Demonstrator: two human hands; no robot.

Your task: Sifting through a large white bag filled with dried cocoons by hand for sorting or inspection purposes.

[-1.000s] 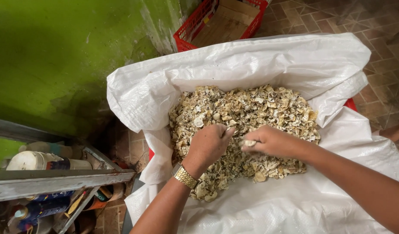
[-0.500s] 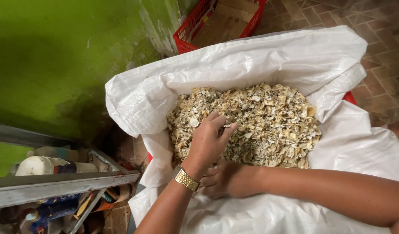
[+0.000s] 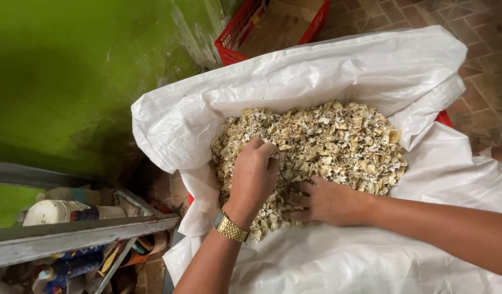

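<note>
Head view, looking down: a large white woven sack (image 3: pixel 338 71) lies open on the floor (image 3: pixel 479 32) of reddish-brown tiles, its mouth folded back into a wide rim; inside it sits a heap of pale, yellowish-cream dried flakes (image 3: pixel 338 141), filling the middle of the opening. The left hand (image 3: pixel 253 177) rests on the near-left part of the heap, back upward, fingers (image 3: pixel 264 149) curled together and pressed down into the flakes; whether they enclose any flakes cannot be told; a gold-coloured wristwatch (image 3: pixel 229 226) circles its wrist. The right hand (image 3: pixel 330 201) enters from the right edge of the frame and lies at the near edge of the heap, just beside the left hand, fingers (image 3: pixel 300 198) spread apart and pointing left, their tips touching the flakes and part buried in them; the forearm crosses the white cloth of the sack's near side. Surroundings: a green painted wall (image 3: pixel 71 71), worn and stained toward its base, stands left of the sack; a red plastic crate (image 3: pixel 245 27) lies on the floor beyond the sack's far-left rim; a grey metal shelf rail (image 3: pixel 82 234) crosses the lower left corner, with a white bottle (image 3: pixel 52 212) lying behind it and mixed small containers, too cluttered to tell apart, beneath it.
</note>
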